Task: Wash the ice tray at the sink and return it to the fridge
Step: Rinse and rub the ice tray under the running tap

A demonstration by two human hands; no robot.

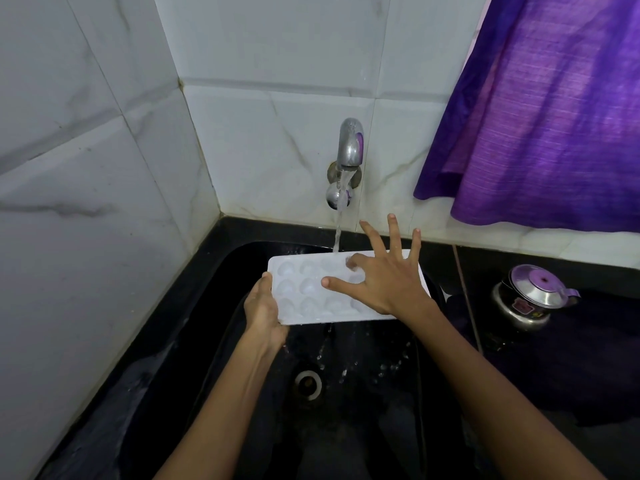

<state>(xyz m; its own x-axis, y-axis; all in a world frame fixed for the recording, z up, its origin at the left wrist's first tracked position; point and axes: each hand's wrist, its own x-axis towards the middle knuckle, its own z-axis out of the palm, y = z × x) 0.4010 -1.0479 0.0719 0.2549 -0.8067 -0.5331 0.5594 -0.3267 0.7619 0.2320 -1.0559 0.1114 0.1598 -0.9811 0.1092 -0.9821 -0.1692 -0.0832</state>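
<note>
Your left hand (265, 308) grips the ice tray (311, 299) by its left end; your right hand (384, 278), fingers spread, rests on its cavities beneath the tap (350, 143) stream.

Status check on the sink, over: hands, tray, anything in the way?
Left hand grips white plastic ice tray by its end. Right hand open, fingers spread over tray. Steel tap running onto tray's far edge. Nothing blocking.

Table (540, 393): the black stone top you face, wet, against white tiled walls.
Sink (194, 341): black basin set into it; your drain (308, 384) at its bottom.
Pot (531, 296): lidded steel, standing right of the sink.
</note>
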